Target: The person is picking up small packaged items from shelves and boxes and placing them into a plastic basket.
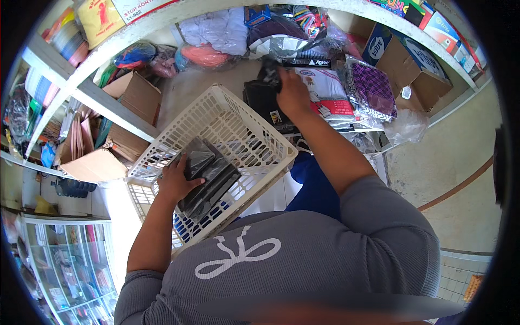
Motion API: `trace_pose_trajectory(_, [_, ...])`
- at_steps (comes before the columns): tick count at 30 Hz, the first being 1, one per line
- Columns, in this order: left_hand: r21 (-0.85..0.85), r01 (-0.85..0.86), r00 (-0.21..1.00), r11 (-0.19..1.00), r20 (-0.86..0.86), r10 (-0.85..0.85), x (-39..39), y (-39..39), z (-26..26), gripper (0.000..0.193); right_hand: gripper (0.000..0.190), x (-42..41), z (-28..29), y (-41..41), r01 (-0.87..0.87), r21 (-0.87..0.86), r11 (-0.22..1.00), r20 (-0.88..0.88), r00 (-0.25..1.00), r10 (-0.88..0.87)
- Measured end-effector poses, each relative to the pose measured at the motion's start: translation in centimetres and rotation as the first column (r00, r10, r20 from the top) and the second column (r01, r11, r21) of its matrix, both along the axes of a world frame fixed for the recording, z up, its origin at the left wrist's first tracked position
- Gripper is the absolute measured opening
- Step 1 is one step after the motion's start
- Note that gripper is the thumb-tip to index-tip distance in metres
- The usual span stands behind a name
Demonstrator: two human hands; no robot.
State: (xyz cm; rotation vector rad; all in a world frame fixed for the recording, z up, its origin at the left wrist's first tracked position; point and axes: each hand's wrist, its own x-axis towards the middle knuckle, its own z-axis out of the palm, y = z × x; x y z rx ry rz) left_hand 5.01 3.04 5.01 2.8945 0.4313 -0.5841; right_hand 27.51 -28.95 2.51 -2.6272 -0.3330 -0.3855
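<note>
A cream plastic basket (189, 109) with slotted walls stands tilted before me against the shelf. Inside it lie flat black packets (211, 178) in clear plastic wrap. My left hand (176, 181) rests on their left side, thumb and fingers spread. Over on the shelf, my right hand (293, 93) grips a dark plastic-wrapped packet (269, 73), blurred at its upper end. Beneath it sits a stack of black packets (262, 99), one bearing a small label. White-and-red packaged garments (331, 93) lie just right of that hand.
Purple patterned packaged cloth (371, 87) and an open cardboard box (414, 69) occupy the shelf's right side. Bagged textiles (213, 30) line the back. Cardboard boxes (134, 95) stand at left, under a white shelf edge (162, 26). A glass display case (69, 260) is at lower left.
</note>
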Motion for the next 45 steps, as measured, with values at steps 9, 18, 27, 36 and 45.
trace_pose_trajectory(9, [-0.014,-0.029,0.999,0.999,0.018,0.029,0.1,1.8,-0.9,0.099,0.069,-3.2,-6.0,2.4,-0.239,-0.404,0.883,-0.251,0.957,0.145])
trace_pose_trajectory(18, [0.068,-0.021,0.995,0.997,-0.098,0.027,0.3,2.6,-1.5,0.12,0.07,-2.3,-4.8,3.1,-0.232,-0.43,0.873,-0.377,0.924,0.06])
trace_pose_trajectory(27, [-0.533,-0.101,0.892,0.84,0.326,0.314,-0.9,5.1,0.9,0.049,0.035,2.4,1.8,5.6,-0.022,0.232,0.972,-0.156,0.986,0.059])
trace_pose_trajectory(36, [-0.676,0.219,0.884,-0.704,-0.168,0.436,-2.0,2.2,3.2,0.06,0.075,-14.3,6.3,15.1,-0.738,0.55,0.39,0.334,0.623,0.707])
trace_pose_trajectory(45, [-0.946,0.132,0.988,-0.296,0.102,0.116,-3.7,0.6,0.0,0.117,0.088,-17.3,5.1,16.4,-0.787,0.19,0.587,0.301,0.616,0.728])
